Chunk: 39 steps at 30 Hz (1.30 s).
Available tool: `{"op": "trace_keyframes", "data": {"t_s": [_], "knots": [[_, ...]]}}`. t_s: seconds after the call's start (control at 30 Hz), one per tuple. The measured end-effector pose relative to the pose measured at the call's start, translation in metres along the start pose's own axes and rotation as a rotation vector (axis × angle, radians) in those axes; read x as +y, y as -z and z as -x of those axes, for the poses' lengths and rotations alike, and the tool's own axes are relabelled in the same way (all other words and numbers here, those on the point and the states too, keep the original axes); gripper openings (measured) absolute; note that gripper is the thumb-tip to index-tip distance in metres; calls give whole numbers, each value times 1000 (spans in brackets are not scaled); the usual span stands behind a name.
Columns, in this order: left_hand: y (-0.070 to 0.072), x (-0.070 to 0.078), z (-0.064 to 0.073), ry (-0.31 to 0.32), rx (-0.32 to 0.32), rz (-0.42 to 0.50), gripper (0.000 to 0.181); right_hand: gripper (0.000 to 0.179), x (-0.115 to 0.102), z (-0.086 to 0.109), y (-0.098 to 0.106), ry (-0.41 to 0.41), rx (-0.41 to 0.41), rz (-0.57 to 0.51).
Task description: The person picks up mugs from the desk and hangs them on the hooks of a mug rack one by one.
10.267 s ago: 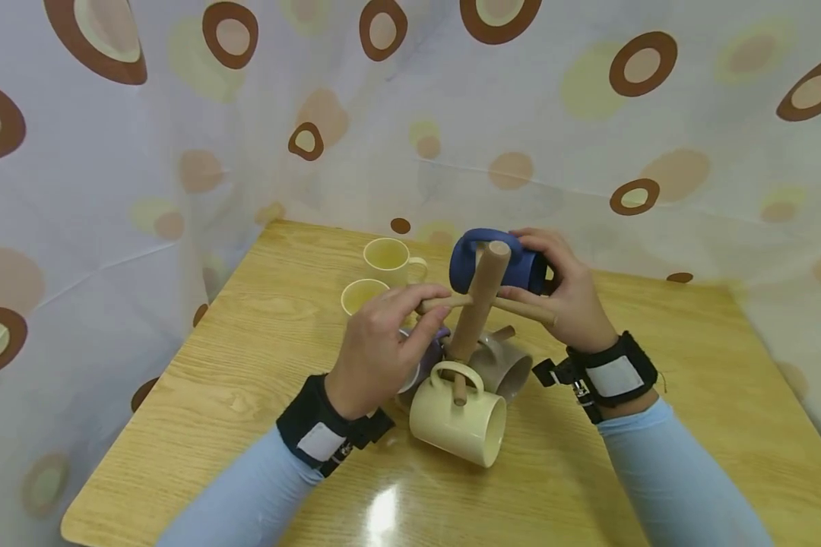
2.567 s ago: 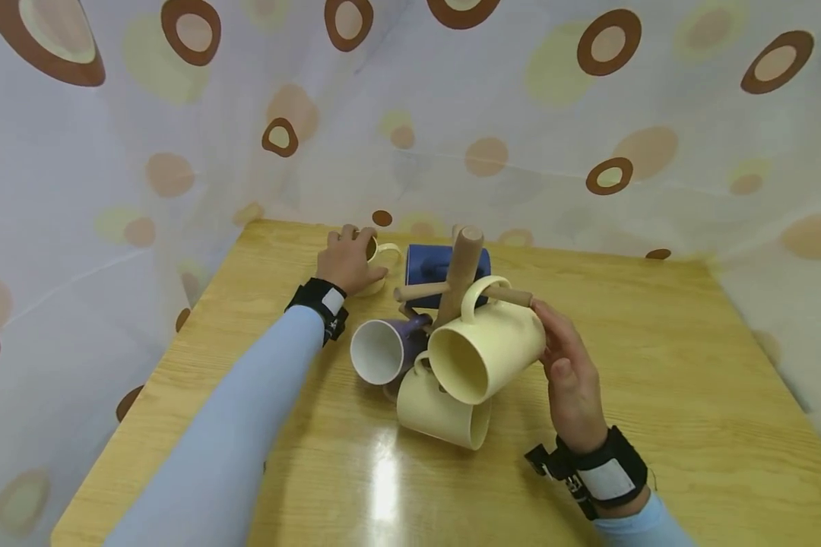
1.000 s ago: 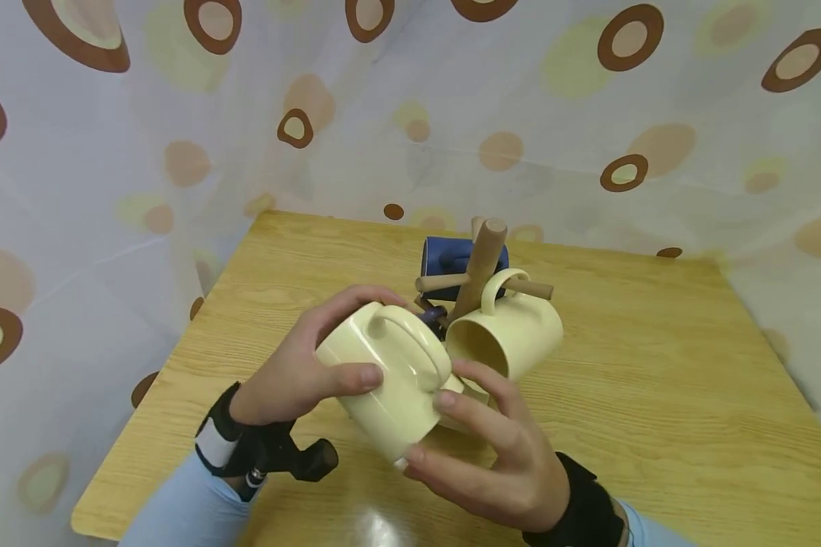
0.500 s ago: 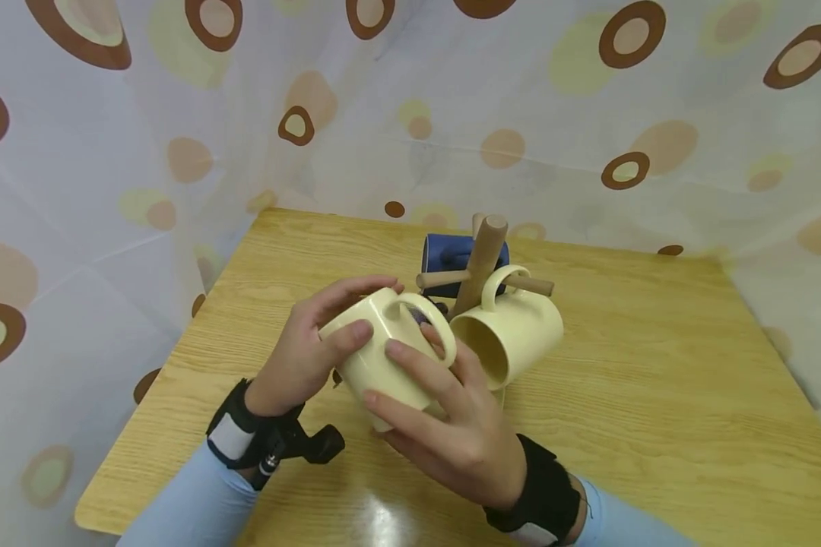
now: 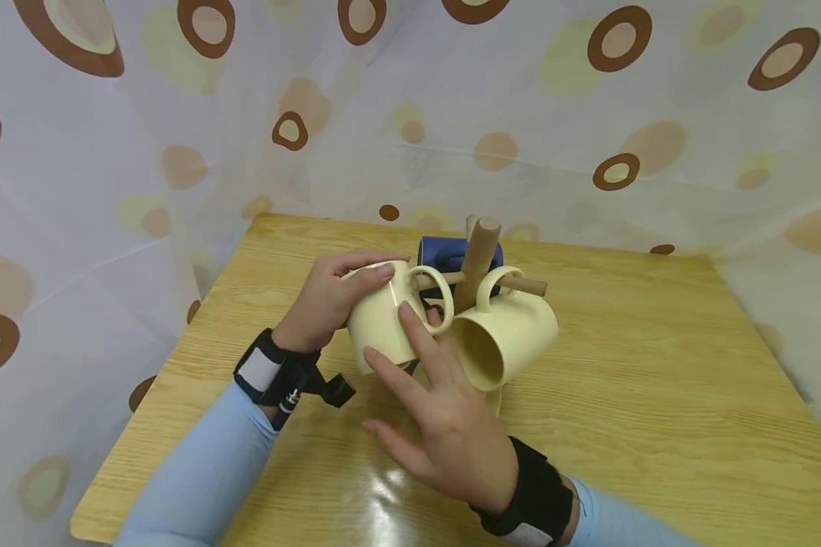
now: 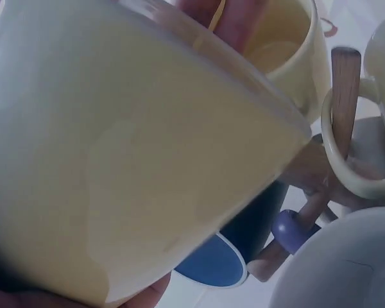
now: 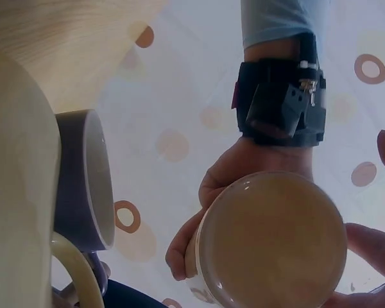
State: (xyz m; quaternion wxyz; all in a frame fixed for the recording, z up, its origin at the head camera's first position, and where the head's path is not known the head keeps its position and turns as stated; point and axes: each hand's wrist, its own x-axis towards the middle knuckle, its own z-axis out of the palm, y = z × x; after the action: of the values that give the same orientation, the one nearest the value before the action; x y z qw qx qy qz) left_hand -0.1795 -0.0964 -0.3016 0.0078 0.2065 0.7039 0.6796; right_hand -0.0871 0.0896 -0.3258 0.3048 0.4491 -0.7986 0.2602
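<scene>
My left hand (image 5: 318, 308) grips a cream mug (image 5: 378, 323) by its body, thumb across the top side. The mug's handle faces the wooden mug tree (image 5: 480, 251). A peg shows through the handle's loop in the head view; I cannot tell whether it passes through. My right hand (image 5: 454, 425) has its fingers spread, with fingertips at the mug's side and near its handle. In the right wrist view the held mug's round base (image 7: 273, 240) faces the camera. Another cream mug (image 5: 520, 330) hangs by its handle from the right peg.
A blue mug (image 5: 445, 254) hangs on the tree's far side. A purple mug (image 7: 77, 179) with a white inside hangs lower, hidden by the hands in the head view. The wooden table (image 5: 657, 395) meets a patterned curtain (image 5: 540, 99) behind.
Earlier, my left hand reached for a cream mug at the back left and brought it forward. Since then the mug has moved up and right towards the tree, while my right hand's fingers have spread.
</scene>
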Motion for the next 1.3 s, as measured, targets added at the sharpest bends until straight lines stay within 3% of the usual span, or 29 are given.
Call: {"op": "trace_keyframes", "data": {"t_s": [0.17, 0.4, 0.6, 0.83, 0.97, 1.17, 1.3], "knots": [[3, -3, -9, 2, -17, -6, 36, 63, -3, 9, -2, -21, -37, 20], [4, -5, -20, -89, -72, -96, 34, 55, -8, 22, -2, 23, -8, 42], [4, -5, -25, -78, -79, -125, 35, 50, -8, 30, 1, 61, -10, 9], [1, -8, -26, -66, -141, -93, 40, 27, -2, 28, 16, 309, 165, -80], [1, -9, -24, -62, -150, -120, 41, 19, 4, 24, 25, 424, 248, -125], [2, -10, -24, -58, -178, -205, 40, 15, 12, 24, 28, 461, 296, -178], [2, -11, -24, -43, -204, -182, 41, 12, 14, 23, 30, 459, 347, -214]]}}
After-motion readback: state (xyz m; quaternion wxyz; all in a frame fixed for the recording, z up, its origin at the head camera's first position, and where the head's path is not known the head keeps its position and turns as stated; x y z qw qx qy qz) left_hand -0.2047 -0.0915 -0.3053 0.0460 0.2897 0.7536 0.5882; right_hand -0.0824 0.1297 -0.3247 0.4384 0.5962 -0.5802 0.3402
